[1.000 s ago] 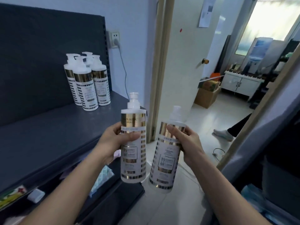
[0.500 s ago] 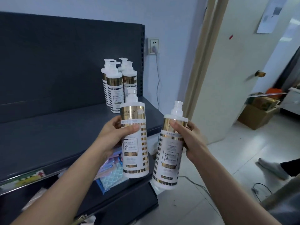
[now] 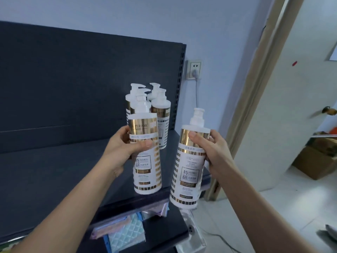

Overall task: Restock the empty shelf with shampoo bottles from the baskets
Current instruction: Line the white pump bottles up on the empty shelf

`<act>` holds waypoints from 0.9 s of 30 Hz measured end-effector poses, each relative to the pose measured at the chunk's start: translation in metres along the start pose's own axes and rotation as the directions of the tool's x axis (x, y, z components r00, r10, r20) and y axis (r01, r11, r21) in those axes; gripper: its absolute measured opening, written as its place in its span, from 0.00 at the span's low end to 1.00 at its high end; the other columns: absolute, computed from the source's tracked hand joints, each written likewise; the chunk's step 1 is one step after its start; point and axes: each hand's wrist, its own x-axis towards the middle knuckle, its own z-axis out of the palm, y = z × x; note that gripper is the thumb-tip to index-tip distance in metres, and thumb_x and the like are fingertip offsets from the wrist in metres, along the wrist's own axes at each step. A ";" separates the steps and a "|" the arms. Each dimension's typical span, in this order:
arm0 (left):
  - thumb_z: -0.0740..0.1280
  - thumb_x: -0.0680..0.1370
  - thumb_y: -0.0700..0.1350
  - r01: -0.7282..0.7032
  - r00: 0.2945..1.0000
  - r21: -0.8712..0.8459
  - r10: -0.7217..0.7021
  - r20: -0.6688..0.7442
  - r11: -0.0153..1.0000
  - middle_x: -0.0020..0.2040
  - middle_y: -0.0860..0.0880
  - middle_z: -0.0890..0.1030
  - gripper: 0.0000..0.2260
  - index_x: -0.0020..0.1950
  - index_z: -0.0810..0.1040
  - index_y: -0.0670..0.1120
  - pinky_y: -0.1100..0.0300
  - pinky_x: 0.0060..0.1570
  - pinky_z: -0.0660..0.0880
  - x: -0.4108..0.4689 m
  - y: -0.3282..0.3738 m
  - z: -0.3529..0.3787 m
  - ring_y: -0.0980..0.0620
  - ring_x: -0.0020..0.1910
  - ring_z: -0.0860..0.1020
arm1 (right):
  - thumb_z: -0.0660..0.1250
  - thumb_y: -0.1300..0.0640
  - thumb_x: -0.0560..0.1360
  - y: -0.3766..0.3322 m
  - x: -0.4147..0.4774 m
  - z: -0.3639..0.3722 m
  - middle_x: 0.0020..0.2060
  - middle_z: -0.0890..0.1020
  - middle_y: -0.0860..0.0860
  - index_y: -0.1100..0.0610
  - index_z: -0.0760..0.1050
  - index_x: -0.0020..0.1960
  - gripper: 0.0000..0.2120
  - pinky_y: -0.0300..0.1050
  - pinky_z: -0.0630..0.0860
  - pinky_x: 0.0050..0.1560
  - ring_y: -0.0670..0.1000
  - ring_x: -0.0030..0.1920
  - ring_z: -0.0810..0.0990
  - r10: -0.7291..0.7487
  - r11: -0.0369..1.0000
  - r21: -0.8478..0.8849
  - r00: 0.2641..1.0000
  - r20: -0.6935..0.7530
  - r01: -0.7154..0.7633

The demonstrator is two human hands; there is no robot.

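Shelved bottles (image 3: 160,114) partly hidden behind a held bottle (image 3: 145,154), door handle (image 3: 328,111) blurred, cardboard box (image 3: 317,161) cropped at right edge

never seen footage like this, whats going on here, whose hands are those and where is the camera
There is no machine here. A person wears a camera on the head, looking forward and down, so the two bare arms reaching in from below are their own. The left hand grips one white and gold pump shampoo bottle, and the right hand grips a second bottle; both are held upright in the air. Ahead is a dark shelf with a dark back panel. A small cluster of matching bottles already stands at its back right corner, partly hidden by the left hand's bottle. A wall socket and an open door lie to the right.
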 end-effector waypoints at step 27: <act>0.82 0.59 0.39 -0.068 0.972 0.196 0.109 -0.210 0.978 0.59 0.50 0.81 0.40 0.68 0.72 0.50 0.57 0.55 0.76 0.076 -0.045 0.010 0.53 0.58 0.79 | 0.79 0.60 0.61 0.036 0.142 0.036 0.53 0.84 0.48 0.51 0.74 0.61 0.30 0.40 0.80 0.50 0.45 0.54 0.83 -0.097 0.995 0.040 0.905 0.415 0.088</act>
